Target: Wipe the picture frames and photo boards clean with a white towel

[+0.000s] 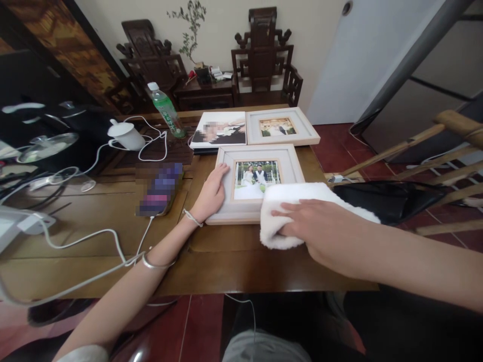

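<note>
While the left hand (213,193) lies along the left rail of the nearest photo frame (251,181), the right hand (328,231) clutches a folded white cloth (298,193) over its lower right corner. Hands well apart; whether the left thumb hooks underneath, cannot tell. Frame lies flat, picture up, on the wooden table (241,271), between the phone (161,188) and the cloth. Judged handling: stiff, fairly light, deep-sided; pale rails probably smooth, a little slippery if damp. Front may be glazed, cannot tell; treat as fragile. Best hold: opposite outer rails, fingers off the picture and pale mount. Cloth looks thick, fluffy, soft; easily bunched from a fold. Behind, just beside each other, a second frame (315,137) and a photo panel (198,136). Containers: green bottle (168,113), white cap on, fill level unclear; white lidded cup (127,136), contents hidden; glass-lidded pot (49,146) at far left, contents not legible. On the side table (204,93) beyond, a dark planter (204,74) holds a small tree (192,30).
</note>
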Action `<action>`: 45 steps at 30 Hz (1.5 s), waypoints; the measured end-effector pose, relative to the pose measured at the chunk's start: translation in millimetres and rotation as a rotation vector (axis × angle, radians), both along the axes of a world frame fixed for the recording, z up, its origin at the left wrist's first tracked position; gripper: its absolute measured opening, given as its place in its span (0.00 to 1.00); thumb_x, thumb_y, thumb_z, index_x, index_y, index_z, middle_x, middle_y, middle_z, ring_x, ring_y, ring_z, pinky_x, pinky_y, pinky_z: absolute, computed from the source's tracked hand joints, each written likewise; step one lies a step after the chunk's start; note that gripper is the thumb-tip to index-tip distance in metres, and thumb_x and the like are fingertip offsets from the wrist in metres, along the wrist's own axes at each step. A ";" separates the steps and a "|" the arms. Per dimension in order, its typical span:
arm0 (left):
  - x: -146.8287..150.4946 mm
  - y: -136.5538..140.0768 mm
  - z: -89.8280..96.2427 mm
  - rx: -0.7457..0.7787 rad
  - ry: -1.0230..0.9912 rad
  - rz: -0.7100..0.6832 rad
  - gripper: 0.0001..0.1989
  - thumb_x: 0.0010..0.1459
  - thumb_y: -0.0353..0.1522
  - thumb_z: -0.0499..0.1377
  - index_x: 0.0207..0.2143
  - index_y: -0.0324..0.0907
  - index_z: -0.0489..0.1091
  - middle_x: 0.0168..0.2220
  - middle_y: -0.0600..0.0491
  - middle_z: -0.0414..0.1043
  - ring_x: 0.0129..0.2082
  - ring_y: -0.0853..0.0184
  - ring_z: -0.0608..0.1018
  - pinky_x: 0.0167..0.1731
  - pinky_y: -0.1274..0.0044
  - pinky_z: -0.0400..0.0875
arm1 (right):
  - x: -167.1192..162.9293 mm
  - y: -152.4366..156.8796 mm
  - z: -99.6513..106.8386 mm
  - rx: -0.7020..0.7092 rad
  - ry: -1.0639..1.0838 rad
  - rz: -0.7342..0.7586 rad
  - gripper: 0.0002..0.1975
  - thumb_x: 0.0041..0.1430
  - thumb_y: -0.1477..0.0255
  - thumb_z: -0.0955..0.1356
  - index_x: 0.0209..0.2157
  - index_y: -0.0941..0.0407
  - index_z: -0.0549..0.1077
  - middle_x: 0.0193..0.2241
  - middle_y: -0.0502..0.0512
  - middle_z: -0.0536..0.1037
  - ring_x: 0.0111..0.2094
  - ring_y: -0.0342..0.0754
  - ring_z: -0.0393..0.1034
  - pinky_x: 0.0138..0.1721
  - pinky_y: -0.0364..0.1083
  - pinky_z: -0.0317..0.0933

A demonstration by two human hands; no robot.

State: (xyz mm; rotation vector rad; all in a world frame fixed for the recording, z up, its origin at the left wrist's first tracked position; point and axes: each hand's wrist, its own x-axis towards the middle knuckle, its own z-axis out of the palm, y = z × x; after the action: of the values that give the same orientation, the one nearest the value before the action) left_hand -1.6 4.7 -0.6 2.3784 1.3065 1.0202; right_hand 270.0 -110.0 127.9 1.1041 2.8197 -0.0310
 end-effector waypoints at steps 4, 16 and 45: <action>-0.2 0.8 -0.4 0.006 0.012 0.000 0.24 0.59 0.24 0.46 0.58 0.35 0.63 0.63 0.40 0.61 0.65 0.59 0.61 0.65 0.61 0.54 | -1.0 40.7 0.9 0.008 -0.128 -0.089 0.19 0.52 0.84 0.64 0.42 0.54 0.77 0.51 0.59 0.75 0.47 0.56 0.71 0.48 0.56 0.64; -1.4 1.8 -2.9 0.008 -0.004 -0.004 0.25 0.58 0.23 0.47 0.58 0.39 0.63 0.62 0.43 0.62 0.65 0.59 0.61 0.65 0.59 0.54 | 38.4 154.4 -42.3 0.498 -0.285 -0.083 0.16 0.59 0.81 0.62 0.39 0.60 0.80 0.61 0.61 0.66 0.64 0.64 0.52 0.59 0.63 0.50; -0.4 1.9 -1.5 -0.042 -0.019 0.003 0.24 0.59 0.26 0.47 0.58 0.40 0.63 0.63 0.44 0.61 0.65 0.58 0.60 0.65 0.57 0.52 | -74.4 55.1 -38.8 0.055 0.013 0.258 0.12 0.58 0.82 0.62 0.33 0.59 0.77 0.47 0.64 0.74 0.51 0.57 0.65 0.45 0.53 0.58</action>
State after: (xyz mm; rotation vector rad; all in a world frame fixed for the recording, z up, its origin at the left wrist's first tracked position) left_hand -2.0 6.5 -2.1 2.3313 1.3127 1.0037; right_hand 195.6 -54.9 89.1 0.7427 2.9668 0.0626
